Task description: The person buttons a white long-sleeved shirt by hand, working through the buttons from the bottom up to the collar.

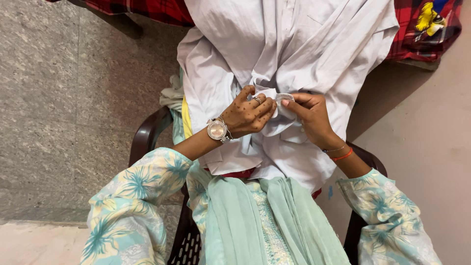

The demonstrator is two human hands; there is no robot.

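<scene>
A white shirt (274, 44) lies spread over my lap and up toward a surface ahead. My left hand (248, 114), with a ring and a round wristwatch, pinches a fold of the shirt's fabric near the middle. My right hand (311, 114), with a thin chain and an orange thread at the wrist, grips the same bunched fold from the other side. The fingertips of both hands nearly meet on the cloth. What lies inside the fold is hidden.
I sit in a dark brown plastic chair (147, 135). A pale green scarf (274, 216) hangs down my front. A red checked cloth (422, 29) covers the surface ahead. Grey stone floor (64, 108) is to the left, a pale wall (431, 147) to the right.
</scene>
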